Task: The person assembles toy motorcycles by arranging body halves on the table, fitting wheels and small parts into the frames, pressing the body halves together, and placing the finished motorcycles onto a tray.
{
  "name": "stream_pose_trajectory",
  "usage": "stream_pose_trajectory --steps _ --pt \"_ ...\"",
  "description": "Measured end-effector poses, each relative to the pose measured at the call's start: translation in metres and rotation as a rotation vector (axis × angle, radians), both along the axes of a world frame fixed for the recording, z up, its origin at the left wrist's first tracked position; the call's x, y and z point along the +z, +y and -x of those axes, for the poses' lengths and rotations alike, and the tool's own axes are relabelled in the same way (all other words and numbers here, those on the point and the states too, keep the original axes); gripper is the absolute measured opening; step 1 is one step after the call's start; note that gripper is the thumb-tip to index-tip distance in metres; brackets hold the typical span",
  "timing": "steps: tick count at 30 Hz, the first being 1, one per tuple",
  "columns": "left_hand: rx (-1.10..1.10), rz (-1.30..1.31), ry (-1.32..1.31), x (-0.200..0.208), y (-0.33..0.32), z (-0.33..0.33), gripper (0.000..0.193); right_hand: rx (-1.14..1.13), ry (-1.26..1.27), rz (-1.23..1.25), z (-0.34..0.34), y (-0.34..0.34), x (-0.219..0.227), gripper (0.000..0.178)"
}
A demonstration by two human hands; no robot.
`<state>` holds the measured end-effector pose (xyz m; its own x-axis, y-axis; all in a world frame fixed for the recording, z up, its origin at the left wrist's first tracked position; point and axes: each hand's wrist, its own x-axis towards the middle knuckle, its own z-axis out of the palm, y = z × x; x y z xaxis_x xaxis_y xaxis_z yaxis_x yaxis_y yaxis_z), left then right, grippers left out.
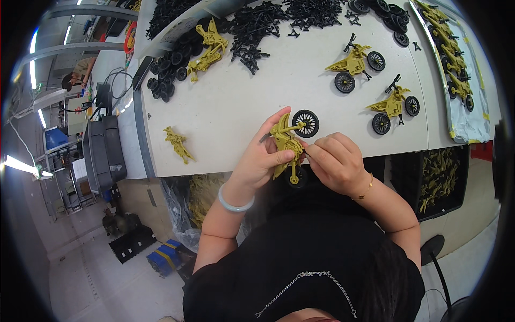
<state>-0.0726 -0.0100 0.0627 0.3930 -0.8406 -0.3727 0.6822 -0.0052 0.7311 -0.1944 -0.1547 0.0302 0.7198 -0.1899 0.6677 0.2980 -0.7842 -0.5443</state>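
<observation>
My left hand [256, 162] is wrapped round a yellow toy motorcycle [287, 143] near the table's front edge. One black spoked wheel [306, 124] shows at its far end; the other, at the near end, is partly hidden against my dark shirt. A black handlebar sticks out on the left. My right hand [338, 162] is closed in a pinch at the toy's right side, on a small black part [306, 153] mostly covered by the fingertips. Two more toy motorcycles with wheels, handlebars and stands, one farther [351, 63] and one nearer [393, 105], stand to the right.
A bare yellow body [177, 144] lies at left; more bodies [208, 49] lie beside black wheels [170, 67]. Small black parts [257, 27] are heaped at the back. A tray [472, 80] of motorcycles is at right. Below the table sits a black bin [462, 185] of yellow parts.
</observation>
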Motion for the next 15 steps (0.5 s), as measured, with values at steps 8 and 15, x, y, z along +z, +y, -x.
stream_pose_trajectory --steps 8,15 --pt "0.044 0.008 -0.022 0.000 0.001 0.004 0.068 0.008 -0.045 0.053 0.002 0.001 -0.003 0.026" --pt "-0.170 -0.161 -0.182 0.005 -0.001 0.001 0.083 -0.010 0.223 -0.484 0.003 -0.025 0.031 0.034"
